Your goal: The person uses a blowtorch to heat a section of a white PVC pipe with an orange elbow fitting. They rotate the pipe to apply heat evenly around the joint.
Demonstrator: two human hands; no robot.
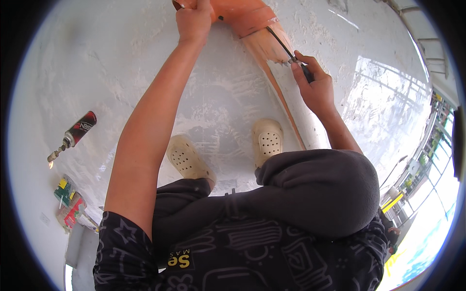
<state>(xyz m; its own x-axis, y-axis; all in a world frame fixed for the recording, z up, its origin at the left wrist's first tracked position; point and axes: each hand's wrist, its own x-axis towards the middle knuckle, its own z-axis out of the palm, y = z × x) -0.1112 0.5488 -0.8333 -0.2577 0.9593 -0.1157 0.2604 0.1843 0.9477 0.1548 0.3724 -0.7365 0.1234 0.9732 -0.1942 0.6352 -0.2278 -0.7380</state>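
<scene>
My left hand [193, 22] grips the orange pipe elbow [245, 17] at the top edge, and its fingertips are partly hidden. The elbow fits over the end of a long pipe [291, 97], whose surface is whitish with bare orange patches. In my right hand [313, 77] is a screwdriver-like tool [280, 40] with a thin dark shaft and a dark handle. Its tip meets the lower rim of the elbow's collar, where the pipe enters. The pipe runs down beside my right foot and disappears behind my knee.
To the left, a red and black gas canister with a torch head [80, 128] lies on the smeared grey floor [218, 97], a small flame at its nozzle. Below it are green and red packages [73, 208] by the wall. My cream clogs [190, 157] are between my arms.
</scene>
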